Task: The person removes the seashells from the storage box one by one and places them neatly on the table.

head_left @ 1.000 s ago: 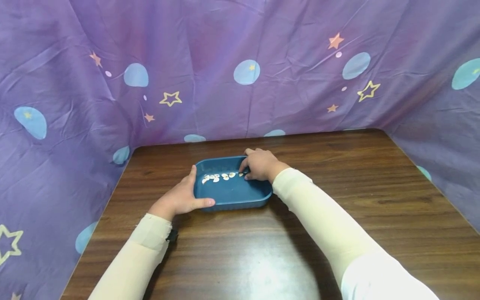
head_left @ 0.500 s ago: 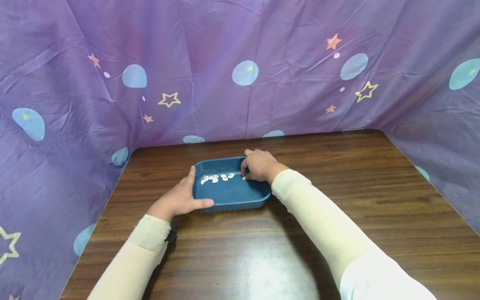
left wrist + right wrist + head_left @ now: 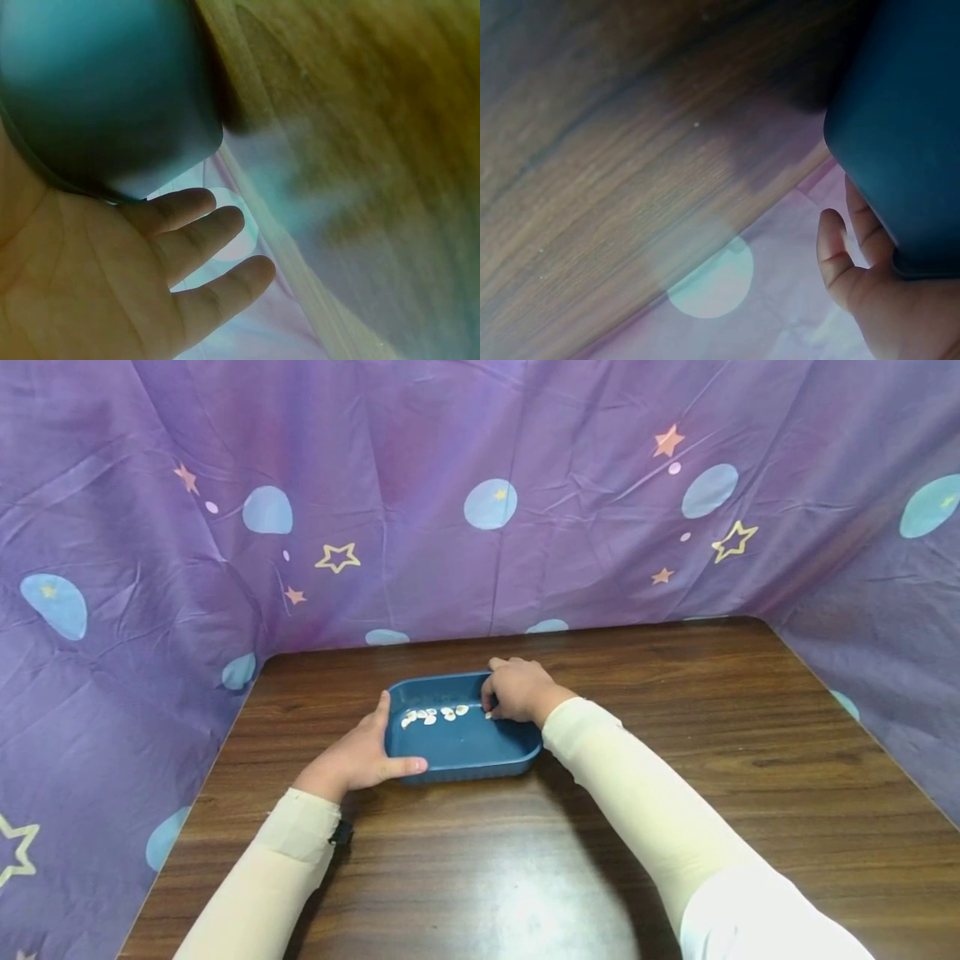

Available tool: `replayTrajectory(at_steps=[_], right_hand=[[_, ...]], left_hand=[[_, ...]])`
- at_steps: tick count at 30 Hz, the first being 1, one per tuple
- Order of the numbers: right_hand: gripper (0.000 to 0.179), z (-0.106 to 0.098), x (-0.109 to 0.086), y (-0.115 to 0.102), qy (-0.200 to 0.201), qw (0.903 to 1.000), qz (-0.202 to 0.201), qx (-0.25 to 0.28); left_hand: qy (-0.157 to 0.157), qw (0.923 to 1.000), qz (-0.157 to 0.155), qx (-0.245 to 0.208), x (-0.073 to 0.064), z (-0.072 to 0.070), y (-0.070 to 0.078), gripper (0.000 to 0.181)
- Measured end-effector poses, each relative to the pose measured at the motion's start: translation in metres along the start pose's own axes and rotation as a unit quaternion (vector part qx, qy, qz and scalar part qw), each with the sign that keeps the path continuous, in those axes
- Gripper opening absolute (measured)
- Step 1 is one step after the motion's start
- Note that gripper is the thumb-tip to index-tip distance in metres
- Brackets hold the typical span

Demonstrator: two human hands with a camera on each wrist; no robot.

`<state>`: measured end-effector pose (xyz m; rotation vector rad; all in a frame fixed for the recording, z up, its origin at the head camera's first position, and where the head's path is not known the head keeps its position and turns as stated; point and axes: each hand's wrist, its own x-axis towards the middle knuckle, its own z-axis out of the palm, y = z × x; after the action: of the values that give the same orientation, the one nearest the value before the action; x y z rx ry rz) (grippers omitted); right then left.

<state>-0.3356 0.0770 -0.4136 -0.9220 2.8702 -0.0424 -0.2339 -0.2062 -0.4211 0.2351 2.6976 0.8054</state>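
Observation:
A blue rectangular tray [image 3: 465,747] stands on the table, with several small white, shell-like pieces [image 3: 430,717] in an uneven row inside it. My left hand [image 3: 356,760] rests against its left end, thumb lying along the near rim. In the left wrist view, that palm touches the tray's outer wall and several fingers extend straight past it. Over the tray's far right corner, my right hand [image 3: 519,692] reaches inside. A small white piece [image 3: 488,716] shows at its thumb and index fingertips, which appear to pinch it. The right wrist view shows other fingers outside the tray wall.
The tray sits on a brown wood-grain table [image 3: 465,860], towards its far edge. Behind and on both sides hangs a purple curtain [image 3: 420,468] with stars and blue ovals. A small black object [image 3: 342,832] is on my left wrist.
The right fingertips have closed in on the rightmost white piece, which has shifted slightly right and nearer, away from the row. The left hand and the tray hold their place.

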Motion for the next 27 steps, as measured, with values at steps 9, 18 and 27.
replayTrajectory(at_steps=[9,18,27], right_hand=[[0.010,-0.0006,-0.0005,-0.0005,0.004,1.0000,0.004,-0.003],[0.011,0.0012,0.0012,0.0018,-0.002,0.9999,0.008,0.012],[0.008,0.0011,0.0010,0.0046,0.020,0.9990,-0.005,0.038]], left_hand=[[-0.001,1.0000,-0.004,-0.001,-0.0003,-0.0011,0.0016,0.138],[-0.001,1.0000,-0.007,0.001,-0.0007,-0.0008,0.0021,0.139],[-0.001,1.0000,-0.009,0.001,-0.0015,-0.0014,0.0025,0.139]])
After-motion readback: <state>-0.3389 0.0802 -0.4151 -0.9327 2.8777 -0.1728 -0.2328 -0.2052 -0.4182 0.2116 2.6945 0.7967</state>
